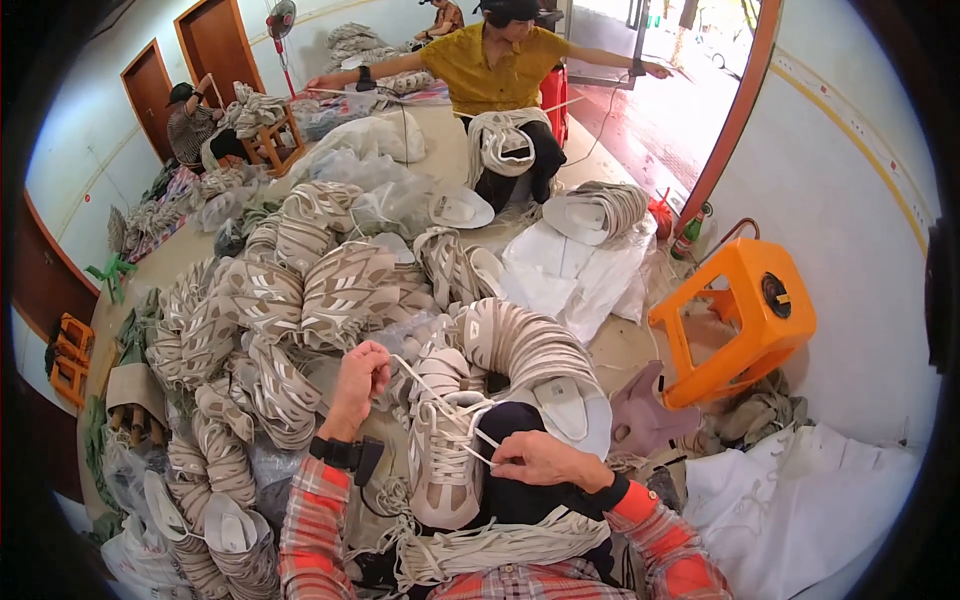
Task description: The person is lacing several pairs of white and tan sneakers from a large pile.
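Note:
A beige and white shoe upper rests at my knees, its toe toward me. White shoelace crosses its front in several rows. My left hand is raised to the upper left of the shoe, fingers pinched on one lace end, which runs taut back to the shoe. My right hand sits just right of the shoe, its fingers closed on the other lace end. Across my lap lies a bundle of loose white laces. Beyond the shoe a curved stack of nested uppers stands close by.
Heaps of bundled uppers cover the floor to the left. An orange stool lies tipped at the right, above a white sack. A green bottle stands near the doorway. A co-worker in a yellow shirt sits ahead, arms spread wide.

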